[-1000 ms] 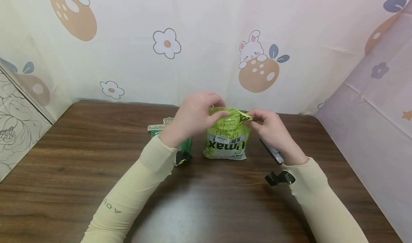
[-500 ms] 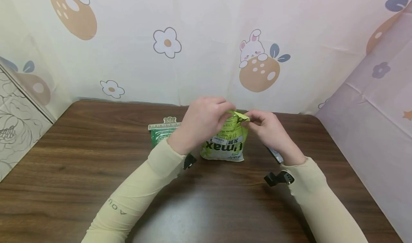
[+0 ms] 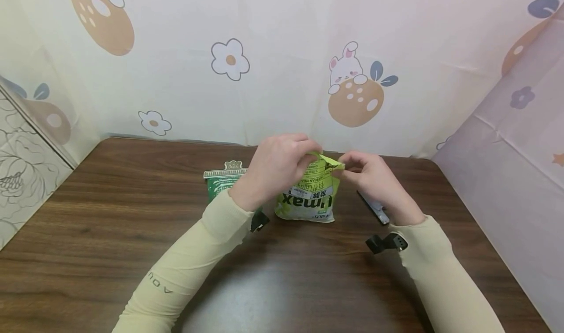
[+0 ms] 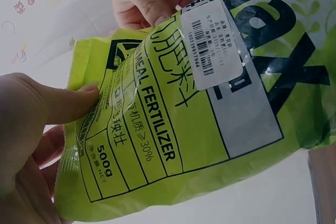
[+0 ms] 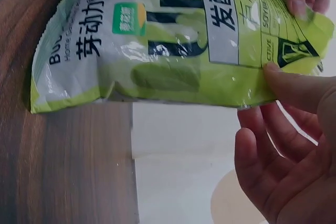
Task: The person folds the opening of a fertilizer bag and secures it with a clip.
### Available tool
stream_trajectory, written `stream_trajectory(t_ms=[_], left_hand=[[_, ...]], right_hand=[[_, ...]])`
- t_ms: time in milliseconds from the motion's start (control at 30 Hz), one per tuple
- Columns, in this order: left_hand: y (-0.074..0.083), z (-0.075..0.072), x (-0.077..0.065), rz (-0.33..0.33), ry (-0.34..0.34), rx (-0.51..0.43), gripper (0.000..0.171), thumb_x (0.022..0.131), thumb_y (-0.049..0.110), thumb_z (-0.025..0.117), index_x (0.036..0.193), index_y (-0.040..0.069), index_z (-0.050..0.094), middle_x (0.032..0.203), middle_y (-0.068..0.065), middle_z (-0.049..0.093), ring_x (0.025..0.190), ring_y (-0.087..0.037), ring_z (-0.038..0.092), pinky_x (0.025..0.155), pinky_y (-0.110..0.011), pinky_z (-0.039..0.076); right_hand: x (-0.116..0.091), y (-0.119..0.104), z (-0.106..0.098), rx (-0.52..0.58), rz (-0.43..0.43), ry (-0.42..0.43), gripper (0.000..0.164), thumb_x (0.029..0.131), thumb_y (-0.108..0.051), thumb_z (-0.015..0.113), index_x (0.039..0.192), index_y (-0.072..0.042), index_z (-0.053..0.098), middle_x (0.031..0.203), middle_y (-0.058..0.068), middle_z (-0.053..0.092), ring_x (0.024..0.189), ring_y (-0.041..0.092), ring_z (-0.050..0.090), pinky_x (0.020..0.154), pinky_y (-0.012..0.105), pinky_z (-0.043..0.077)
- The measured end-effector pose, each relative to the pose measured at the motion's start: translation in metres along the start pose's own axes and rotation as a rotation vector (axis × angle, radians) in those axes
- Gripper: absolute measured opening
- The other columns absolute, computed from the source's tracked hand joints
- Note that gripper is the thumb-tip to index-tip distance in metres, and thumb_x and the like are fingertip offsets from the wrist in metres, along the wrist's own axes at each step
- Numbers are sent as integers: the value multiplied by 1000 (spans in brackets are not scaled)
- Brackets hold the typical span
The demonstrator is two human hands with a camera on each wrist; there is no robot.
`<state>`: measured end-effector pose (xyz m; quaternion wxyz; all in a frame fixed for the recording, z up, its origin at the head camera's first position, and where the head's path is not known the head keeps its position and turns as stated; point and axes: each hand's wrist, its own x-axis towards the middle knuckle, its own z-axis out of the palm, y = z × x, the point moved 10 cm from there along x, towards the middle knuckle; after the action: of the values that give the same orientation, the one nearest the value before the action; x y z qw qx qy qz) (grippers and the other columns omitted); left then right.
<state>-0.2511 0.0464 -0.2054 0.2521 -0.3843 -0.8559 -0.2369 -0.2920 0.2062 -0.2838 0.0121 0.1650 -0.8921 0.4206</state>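
Observation:
A lime-green and white fertilizer bag (image 3: 306,201) stands on the table, its printing upside down in the head view. My left hand (image 3: 284,164) pinches the bag's top edge, with its thumb on the front in the left wrist view. At the top right corner my right hand (image 3: 374,181) pinches the bag. The right wrist view shows that thumb (image 5: 294,87) on the printed side and the other fingers (image 5: 262,145) behind, loosely bent. Whether the top is sealed or slit cannot be told.
A green packet (image 3: 218,186) with a pale, ridged bar along its top lies left of the bag, partly behind my left forearm. Right of the bag lies a narrow grey-silver item (image 3: 376,210). A patterned curtain (image 3: 273,78) closes off the brown wooden table's (image 3: 132,215) back.
My left hand has slid right along the bag's top, nearer my right hand, uncovering more of the green packet. The bag's base has shifted slightly left. My right hand has barely moved.

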Motion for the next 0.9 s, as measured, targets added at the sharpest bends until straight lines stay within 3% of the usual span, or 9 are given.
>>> stream_trajectory(t_ms=[133,300,500,700,900], left_hand=[[0,-1,0,-5,-5,-5,11,95,14,69,102,17,78,96,7,73,80,-8,67,65,-21,49],[-1,-3,-1,-15,-7,-20,12,96,14,67,102,17,78,97,8,73,78,-8,67,63,-21,48],[-5,-2,-2,-28,-31,-14,13,96,15,67,103,19,78,94,8,73,70,-6,63,60,-21,45],[-1,-3,-2,22,-27,-12,22,95,7,64,105,20,79,86,8,68,58,-7,50,50,-22,38],[1,-3,-2,43,-30,-28,25,93,7,62,105,21,80,79,9,63,55,-7,44,47,-22,34]], right_hand=[[0,1,-2,-14,3,-6,15,92,-23,75,95,-10,71,97,6,70,98,21,64,89,46,49],[0,-1,-4,-47,-18,3,9,91,-13,74,91,-5,70,96,13,70,91,24,66,78,44,53],[1,0,-5,-58,-31,17,11,89,-7,74,94,-5,65,92,9,67,86,23,63,73,35,52],[1,6,-4,-78,8,-6,9,90,-9,74,91,-7,66,90,8,66,86,24,63,73,37,51],[0,5,-3,-88,-22,-34,5,90,-6,73,90,-7,68,91,9,68,86,23,65,74,40,53]])
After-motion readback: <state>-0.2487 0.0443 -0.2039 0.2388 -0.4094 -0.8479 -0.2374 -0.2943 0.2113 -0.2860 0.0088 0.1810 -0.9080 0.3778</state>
